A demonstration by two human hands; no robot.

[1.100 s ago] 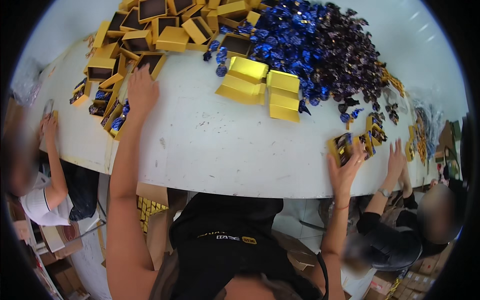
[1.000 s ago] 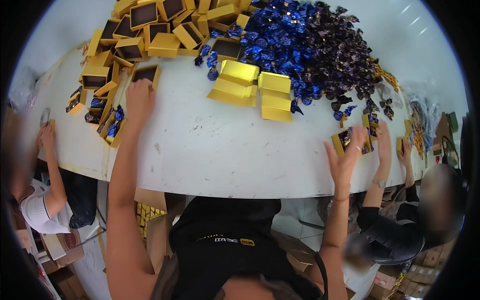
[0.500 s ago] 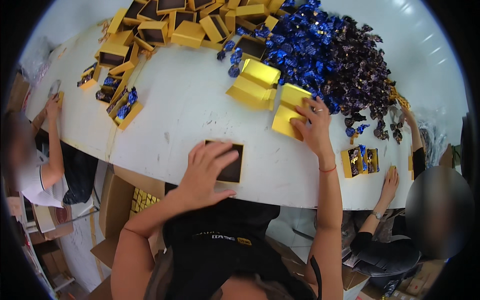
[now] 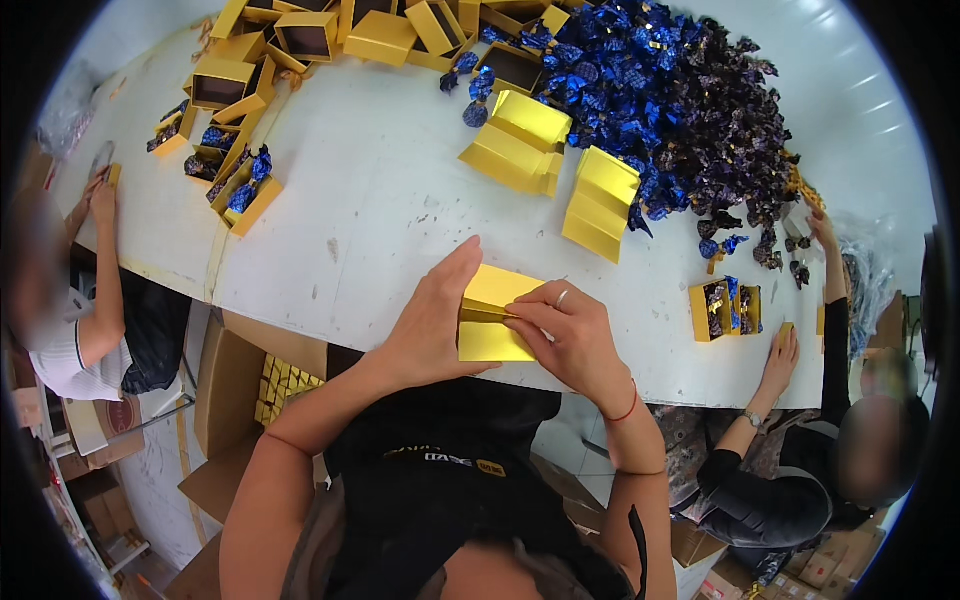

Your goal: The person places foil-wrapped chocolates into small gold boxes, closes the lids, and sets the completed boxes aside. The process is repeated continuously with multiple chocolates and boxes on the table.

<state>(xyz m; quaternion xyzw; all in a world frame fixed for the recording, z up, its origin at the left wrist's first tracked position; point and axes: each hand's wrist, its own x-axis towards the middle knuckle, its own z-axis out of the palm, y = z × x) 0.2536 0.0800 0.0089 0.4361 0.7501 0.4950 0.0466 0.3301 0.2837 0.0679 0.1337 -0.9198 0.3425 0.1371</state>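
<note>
At the near edge of the white table [image 4: 380, 190] both my hands are on a gold box lid [image 4: 492, 318]. My left hand [image 4: 430, 325] lies flat against its left side, fingers straight. My right hand [image 4: 570, 335], with a ring and a red wrist string, grips its right side from above. The lid covers whatever is under it. Two stacks of gold lids [image 4: 515, 140] [image 4: 600, 203] lie further out, beside a big heap of blue and dark wrapped candies [image 4: 670, 100].
Open gold boxes [image 4: 300, 35] crowd the far left, some with blue candies [image 4: 245, 185]. A person on the right has a hand [image 4: 780, 350] by a filled gold box [image 4: 725, 308]. Another person's hand [image 4: 100, 200] rests at the left edge. A cardboard carton [image 4: 255, 375] stands below the table.
My left hand drew a dark open box from the far left to the near edge. My right hand took a gold lid from the stack. Both hands now hold the lid over that spot.
</note>
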